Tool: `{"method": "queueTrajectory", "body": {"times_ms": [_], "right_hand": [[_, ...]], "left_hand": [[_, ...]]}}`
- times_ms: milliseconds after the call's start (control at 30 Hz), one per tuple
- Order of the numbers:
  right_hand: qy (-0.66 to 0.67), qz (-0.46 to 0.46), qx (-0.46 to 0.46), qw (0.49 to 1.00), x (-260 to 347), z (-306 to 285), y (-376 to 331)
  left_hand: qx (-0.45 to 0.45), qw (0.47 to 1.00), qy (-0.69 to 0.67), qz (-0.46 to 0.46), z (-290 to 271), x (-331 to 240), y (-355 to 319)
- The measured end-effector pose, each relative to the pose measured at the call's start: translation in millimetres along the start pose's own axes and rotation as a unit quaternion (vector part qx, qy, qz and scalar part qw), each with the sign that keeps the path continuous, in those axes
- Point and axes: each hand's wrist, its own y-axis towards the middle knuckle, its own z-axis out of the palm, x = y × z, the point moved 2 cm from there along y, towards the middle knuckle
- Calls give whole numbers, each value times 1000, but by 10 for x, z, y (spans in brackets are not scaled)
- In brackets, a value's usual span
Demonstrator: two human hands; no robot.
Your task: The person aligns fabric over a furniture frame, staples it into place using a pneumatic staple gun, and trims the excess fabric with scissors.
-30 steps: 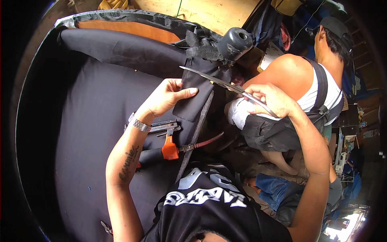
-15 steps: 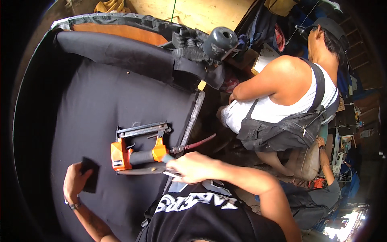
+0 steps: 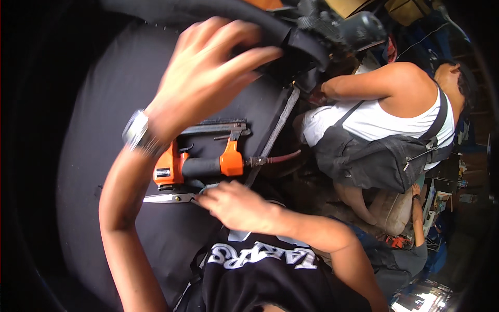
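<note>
My left hand [image 3: 208,73] is raised over the black fabric [image 3: 119,99] near its far rolled edge. The fingers and thumb are apart and blurred, and nothing shows clearly in them. My right hand [image 3: 236,208] closes over the handles of a pair of scissors [image 3: 166,198]; the fingers partly hide these handles. The silver blades point left across the fabric. Just beyond the scissors lies an orange and black air stapler [image 3: 202,167], partly covered by my left wrist, with a reddish hose [image 3: 283,157] leading off to the right.
A grey-edged rim [image 3: 278,122] bounds the fabric on the right. A dark cylinder [image 3: 362,31] stands at the far right corner. Beyond it a person in a white sleeveless top [image 3: 410,112] sits with a black bag [image 3: 374,161]. Another person's arm [image 3: 417,216] shows at lower right.
My left hand has swung up and away from the near left toward the far fabric edge; the dark piece it held no longer shows clearly. My right hand stays at the scissors. The view has shifted.
</note>
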Motion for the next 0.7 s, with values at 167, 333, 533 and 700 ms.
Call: {"method": "queueTrajectory", "body": {"times_ms": [167, 333, 533, 700], "right_hand": [[81, 148, -412, 895, -818, -708, -196], [-78, 51, -559, 824, -1542, -1205, -480], [-263, -43, -587, 764, -1641, -1374, -275], [-351, -31, -493, 795, -1652, -1256, -207]], "left_hand": [[7, 991, 112, 71, 597, 69, 437], [-146, 980, -36, 131, 915, 198, 459], [-173, 978, -67, 99, 900, 149, 523], [-170, 982, -67, 47, 887, 78, 514]]}}
